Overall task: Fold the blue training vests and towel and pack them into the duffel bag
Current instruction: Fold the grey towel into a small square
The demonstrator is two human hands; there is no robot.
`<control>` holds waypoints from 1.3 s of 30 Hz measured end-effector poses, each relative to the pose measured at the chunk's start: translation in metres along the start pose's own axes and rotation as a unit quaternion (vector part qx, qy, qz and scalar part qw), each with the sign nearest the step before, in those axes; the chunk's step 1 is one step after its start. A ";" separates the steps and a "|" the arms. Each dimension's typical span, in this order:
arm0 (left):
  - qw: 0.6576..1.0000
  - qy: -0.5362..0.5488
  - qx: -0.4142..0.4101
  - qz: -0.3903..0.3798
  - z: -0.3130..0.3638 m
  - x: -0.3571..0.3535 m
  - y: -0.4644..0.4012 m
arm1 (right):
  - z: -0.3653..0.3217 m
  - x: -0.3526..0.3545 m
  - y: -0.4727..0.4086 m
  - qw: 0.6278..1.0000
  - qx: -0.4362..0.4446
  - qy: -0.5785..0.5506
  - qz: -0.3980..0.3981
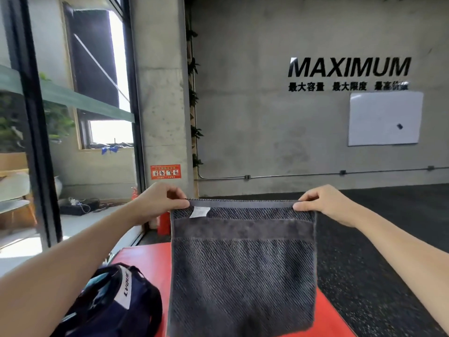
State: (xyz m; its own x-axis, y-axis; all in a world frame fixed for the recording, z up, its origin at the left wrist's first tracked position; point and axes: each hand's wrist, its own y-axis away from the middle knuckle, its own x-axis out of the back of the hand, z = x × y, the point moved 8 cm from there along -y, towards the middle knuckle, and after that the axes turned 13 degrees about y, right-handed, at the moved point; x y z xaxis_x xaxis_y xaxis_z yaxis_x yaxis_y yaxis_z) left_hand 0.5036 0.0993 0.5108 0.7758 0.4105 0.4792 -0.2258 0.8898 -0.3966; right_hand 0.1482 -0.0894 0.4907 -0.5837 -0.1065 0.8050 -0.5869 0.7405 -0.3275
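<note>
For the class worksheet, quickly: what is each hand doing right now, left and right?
Left hand: closed, pinching the top left corner of the grey towel.
Right hand: closed, pinching the towel's top right corner.

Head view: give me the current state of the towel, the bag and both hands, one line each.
towel: held up by its top corners, hanging flat, label showing
duffel bag: on the red mat, top open
left hand: pinching the towel's top left corner
right hand: pinching the top right corner
</note>
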 end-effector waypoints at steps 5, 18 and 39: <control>0.998 -0.056 0.022 0.024 -0.047 -0.010 -0.015 | 0.027 -0.038 -0.029 0.999 -0.021 0.040 -0.007; 0.968 -0.233 0.058 -0.068 -0.249 -0.115 0.010 | 0.131 -0.247 -0.044 0.992 -0.011 0.107 -0.061; 0.967 -0.247 0.028 -0.049 -0.280 -0.164 0.171 | 0.155 -0.303 0.101 0.976 0.082 0.162 -0.122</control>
State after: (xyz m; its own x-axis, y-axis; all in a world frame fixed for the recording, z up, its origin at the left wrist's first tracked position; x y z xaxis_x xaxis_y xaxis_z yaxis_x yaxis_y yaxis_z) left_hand 0.5025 0.1284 0.1448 0.4214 0.3565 0.8339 -0.2070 0.9330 -0.2943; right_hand 0.1789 -0.0854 0.1370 -0.2232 -0.0323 0.9742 -0.7833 0.6008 -0.1596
